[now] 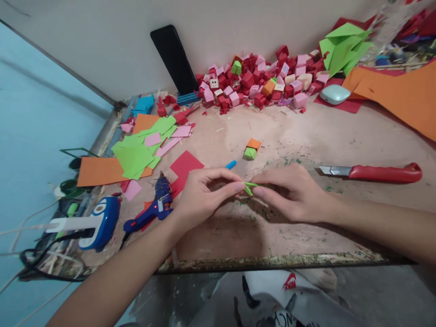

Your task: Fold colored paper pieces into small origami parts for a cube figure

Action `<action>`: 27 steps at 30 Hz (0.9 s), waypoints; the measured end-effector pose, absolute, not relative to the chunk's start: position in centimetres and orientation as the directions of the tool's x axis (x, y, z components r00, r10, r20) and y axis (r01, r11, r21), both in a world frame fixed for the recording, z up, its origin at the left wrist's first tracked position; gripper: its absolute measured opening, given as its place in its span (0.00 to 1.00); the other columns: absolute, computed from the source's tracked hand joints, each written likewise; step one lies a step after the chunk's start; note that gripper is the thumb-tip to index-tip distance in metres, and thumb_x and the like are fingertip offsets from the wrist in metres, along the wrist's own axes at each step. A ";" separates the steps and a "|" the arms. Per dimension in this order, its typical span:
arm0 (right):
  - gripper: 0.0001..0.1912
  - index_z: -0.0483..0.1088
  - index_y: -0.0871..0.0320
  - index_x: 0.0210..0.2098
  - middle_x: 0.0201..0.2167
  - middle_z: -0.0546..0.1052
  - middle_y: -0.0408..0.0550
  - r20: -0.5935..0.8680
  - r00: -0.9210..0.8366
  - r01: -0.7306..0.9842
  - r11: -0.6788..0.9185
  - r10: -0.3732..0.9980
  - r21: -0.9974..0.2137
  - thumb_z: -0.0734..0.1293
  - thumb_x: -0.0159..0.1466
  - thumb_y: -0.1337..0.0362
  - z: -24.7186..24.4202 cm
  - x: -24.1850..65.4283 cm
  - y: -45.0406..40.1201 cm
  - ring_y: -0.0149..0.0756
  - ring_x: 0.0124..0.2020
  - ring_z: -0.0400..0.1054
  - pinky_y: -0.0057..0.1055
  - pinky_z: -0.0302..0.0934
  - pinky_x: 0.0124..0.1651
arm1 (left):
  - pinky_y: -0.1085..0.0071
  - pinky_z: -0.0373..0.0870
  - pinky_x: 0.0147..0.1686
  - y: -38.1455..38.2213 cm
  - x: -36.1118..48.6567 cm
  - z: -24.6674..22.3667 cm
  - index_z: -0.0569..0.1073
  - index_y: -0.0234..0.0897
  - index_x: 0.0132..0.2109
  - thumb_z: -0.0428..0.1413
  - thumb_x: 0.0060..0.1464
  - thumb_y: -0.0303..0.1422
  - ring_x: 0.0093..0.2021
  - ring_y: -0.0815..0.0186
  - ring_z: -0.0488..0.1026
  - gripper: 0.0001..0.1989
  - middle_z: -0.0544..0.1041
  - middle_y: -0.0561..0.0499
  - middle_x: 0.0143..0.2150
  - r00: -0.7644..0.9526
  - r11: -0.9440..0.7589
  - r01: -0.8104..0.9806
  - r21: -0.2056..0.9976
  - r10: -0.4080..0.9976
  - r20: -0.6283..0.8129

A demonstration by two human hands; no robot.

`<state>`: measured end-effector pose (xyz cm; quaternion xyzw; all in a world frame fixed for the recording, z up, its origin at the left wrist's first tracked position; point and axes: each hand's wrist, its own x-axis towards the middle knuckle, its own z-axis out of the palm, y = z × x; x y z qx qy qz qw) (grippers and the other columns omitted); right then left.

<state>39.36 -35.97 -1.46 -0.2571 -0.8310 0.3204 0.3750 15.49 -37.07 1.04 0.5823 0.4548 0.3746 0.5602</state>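
Between my two hands is a small folded strip of green paper (250, 187), held low over the table's front half. My left hand (209, 190) pinches its left end between thumb and forefinger. From the other side, my right hand (289, 193) grips the right end with thumb and fingertips. Just beyond them lies a small folded paper box in orange and green (252, 149). The tip of a blue pen-like stick (230, 165) shows behind my left hand, its rest hidden. To the right of my right hand rests a craft knife with a red handle (384, 173).
A blue glue gun (158, 206) and a blue-and-white plug block (102, 222) with cables sit at left, near green paper sheets (136, 152). Many folded paper cubes (252, 81) pile along the back beside a leaning black phone (173, 59). Orange paper (398, 95) lies at right.
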 end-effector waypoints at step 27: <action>0.10 0.82 0.59 0.46 0.28 0.83 0.43 0.448 -0.555 0.279 0.664 0.701 -0.693 0.68 0.74 0.63 -1.7 39.1 -36.2 0.26 0.24 0.69 0.25 0.59 0.30 | 0.73 0.80 0.38 -37.6 16.1 1.4 0.86 0.38 0.37 0.68 0.58 0.33 0.34 0.66 0.83 0.04 0.87 0.50 0.34 0.249 -0.131 0.354 0.926 0.968 0.042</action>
